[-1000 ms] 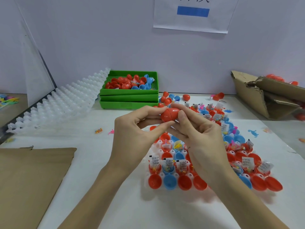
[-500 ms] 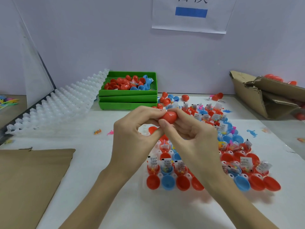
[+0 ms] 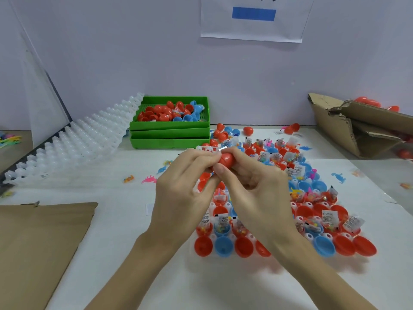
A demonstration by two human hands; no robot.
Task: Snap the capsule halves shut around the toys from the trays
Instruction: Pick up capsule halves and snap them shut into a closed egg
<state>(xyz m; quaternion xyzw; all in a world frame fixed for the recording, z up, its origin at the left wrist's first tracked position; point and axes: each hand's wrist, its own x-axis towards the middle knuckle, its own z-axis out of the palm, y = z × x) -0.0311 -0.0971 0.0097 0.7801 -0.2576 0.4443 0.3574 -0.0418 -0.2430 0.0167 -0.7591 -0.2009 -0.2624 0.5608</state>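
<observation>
- A brown cardboard sheet [image 3: 38, 247] is laid flat over the near-left corner of the white bench [image 3: 125, 220].
- A stack of clear plastic egg-cell trays [image 3: 73, 142] is propped at a slant along the left edge of the bench, rising toward the far wall.
- Small loose toys, an orange one [image 3: 128, 179] and a pink one [image 3: 149, 180], are scattered on the bare bench surface just beyond the hands.
- Three green trays [image 3: 169, 135] are stacked at the far edge of the bench, against the wall; the top one is filled with red and blue capsules.
- The left hand [image 3: 181, 195] is raised above the middle of the bench, its fingertips pinched on the left end of a red capsule [image 3: 226, 161].
- The red capsule is held in the air between both hands, above the far part of the filled tray; its seam is hidden by the fingers.
- The right hand [image 3: 257, 193] is closed on the capsule's right end, thumb pressed along the near side.
- A clear tray [image 3: 309, 237] of open red and blue capsule halves is spread beneath and to the right of the hands; many halves are loaded with small bagged toys [image 3: 327, 217].
- A torn cardboard box [image 3: 357, 128] is set at the far-right corner, red capsules showing behind it.
</observation>
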